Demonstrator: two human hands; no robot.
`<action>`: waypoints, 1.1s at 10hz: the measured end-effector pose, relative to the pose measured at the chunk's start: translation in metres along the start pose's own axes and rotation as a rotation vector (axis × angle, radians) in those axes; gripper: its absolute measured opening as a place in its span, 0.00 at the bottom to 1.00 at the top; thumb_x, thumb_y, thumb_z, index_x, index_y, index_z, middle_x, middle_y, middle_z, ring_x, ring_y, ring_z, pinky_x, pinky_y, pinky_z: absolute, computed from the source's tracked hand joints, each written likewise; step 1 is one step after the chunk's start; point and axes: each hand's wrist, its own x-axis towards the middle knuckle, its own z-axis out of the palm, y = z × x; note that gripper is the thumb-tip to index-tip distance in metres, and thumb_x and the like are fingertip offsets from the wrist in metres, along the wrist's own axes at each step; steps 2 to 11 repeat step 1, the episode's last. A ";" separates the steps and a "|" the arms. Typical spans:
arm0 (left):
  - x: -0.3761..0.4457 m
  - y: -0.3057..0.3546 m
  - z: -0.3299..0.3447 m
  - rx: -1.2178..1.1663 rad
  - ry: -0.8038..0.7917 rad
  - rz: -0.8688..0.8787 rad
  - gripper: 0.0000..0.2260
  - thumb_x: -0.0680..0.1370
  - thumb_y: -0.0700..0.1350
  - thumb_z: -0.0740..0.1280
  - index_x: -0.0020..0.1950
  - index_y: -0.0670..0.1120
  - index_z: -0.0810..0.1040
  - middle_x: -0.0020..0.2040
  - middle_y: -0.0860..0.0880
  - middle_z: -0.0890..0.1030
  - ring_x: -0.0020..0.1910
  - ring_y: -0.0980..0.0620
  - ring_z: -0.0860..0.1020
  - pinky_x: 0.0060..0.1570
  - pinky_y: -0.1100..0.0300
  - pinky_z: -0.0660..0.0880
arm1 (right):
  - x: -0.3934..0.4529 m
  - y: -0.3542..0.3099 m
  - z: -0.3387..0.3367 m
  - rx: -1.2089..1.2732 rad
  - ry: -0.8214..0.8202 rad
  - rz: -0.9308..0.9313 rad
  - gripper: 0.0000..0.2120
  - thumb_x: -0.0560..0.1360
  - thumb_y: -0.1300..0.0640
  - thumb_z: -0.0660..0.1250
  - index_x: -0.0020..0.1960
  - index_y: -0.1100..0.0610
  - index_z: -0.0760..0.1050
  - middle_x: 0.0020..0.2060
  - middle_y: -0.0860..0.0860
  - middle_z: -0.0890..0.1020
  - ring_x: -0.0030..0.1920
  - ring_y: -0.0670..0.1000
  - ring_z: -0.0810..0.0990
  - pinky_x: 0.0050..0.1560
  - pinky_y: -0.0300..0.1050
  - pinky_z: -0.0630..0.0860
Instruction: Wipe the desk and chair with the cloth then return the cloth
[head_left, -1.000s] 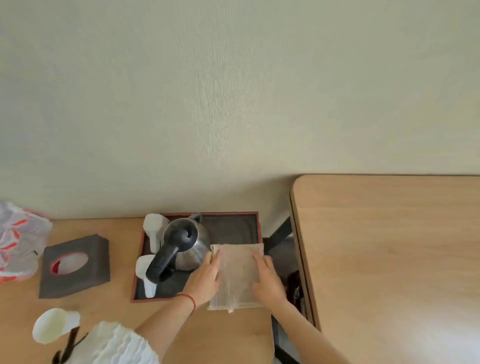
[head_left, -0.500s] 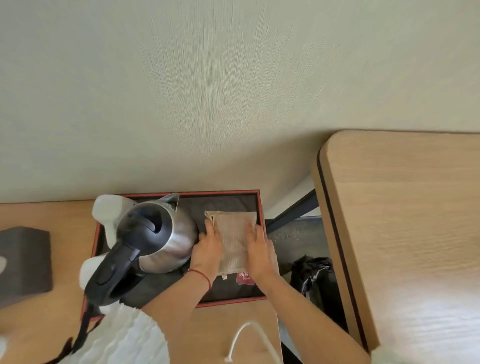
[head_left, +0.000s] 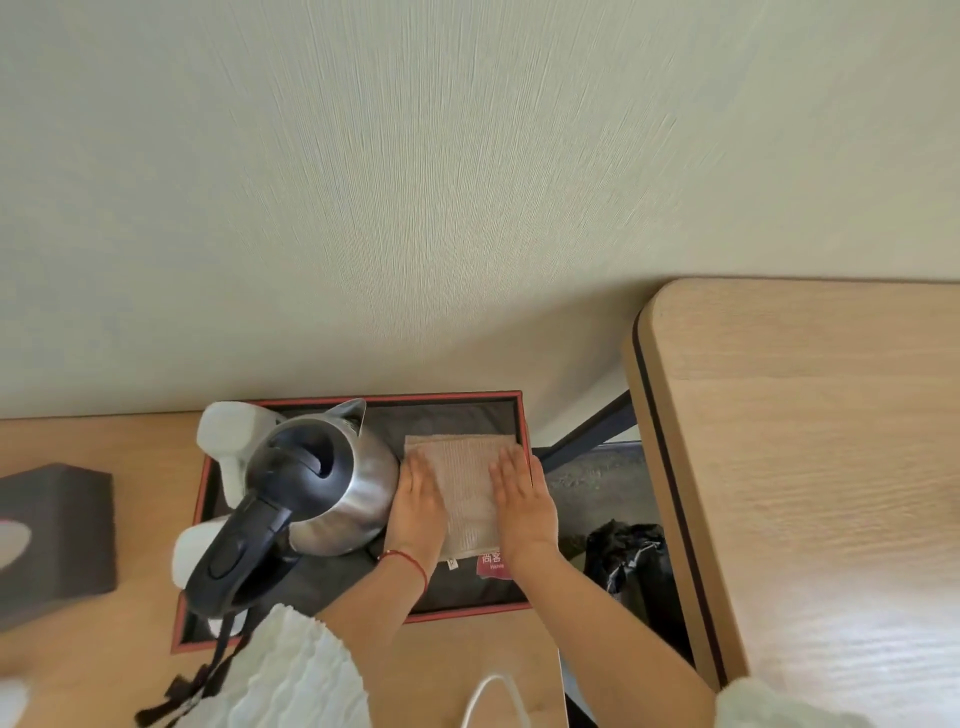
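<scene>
A folded beige cloth (head_left: 466, 486) lies flat in the right part of a dark tray with a red rim (head_left: 524, 415). My left hand (head_left: 418, 506) rests flat on the cloth's left edge, fingers together and stretched out. My right hand (head_left: 522, 501) lies flat on its right edge in the same way. Neither hand grips the cloth. The wooden desk (head_left: 810, 467) stands to the right, apart from the tray.
A steel kettle (head_left: 317, 483) with a black handle stands in the tray just left of my left hand, with white cups (head_left: 228, 434) behind it. A dark tissue box (head_left: 54, 535) sits far left. A black bin bag (head_left: 631, 556) fills the gap beside the desk.
The cloth went from the counter's front edge into the tray beside the kettle. Both hands moved forward with it and now press it flat. The view has come closer.
</scene>
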 end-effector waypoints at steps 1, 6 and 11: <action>-0.011 -0.008 -0.028 -0.463 0.099 -0.009 0.20 0.77 0.39 0.58 0.69 0.37 0.62 0.67 0.38 0.69 0.67 0.40 0.65 0.69 0.49 0.61 | -0.014 0.007 -0.026 0.244 -0.001 0.004 0.36 0.78 0.58 0.57 0.76 0.58 0.36 0.77 0.56 0.39 0.77 0.59 0.37 0.76 0.54 0.39; -0.011 -0.008 -0.028 -0.463 0.099 -0.009 0.20 0.77 0.39 0.58 0.69 0.37 0.62 0.67 0.38 0.69 0.67 0.40 0.65 0.69 0.49 0.61 | -0.014 0.007 -0.026 0.244 -0.001 0.004 0.36 0.78 0.58 0.57 0.76 0.58 0.36 0.77 0.56 0.39 0.77 0.59 0.37 0.76 0.54 0.39; -0.011 -0.008 -0.028 -0.463 0.099 -0.009 0.20 0.77 0.39 0.58 0.69 0.37 0.62 0.67 0.38 0.69 0.67 0.40 0.65 0.69 0.49 0.61 | -0.014 0.007 -0.026 0.244 -0.001 0.004 0.36 0.78 0.58 0.57 0.76 0.58 0.36 0.77 0.56 0.39 0.77 0.59 0.37 0.76 0.54 0.39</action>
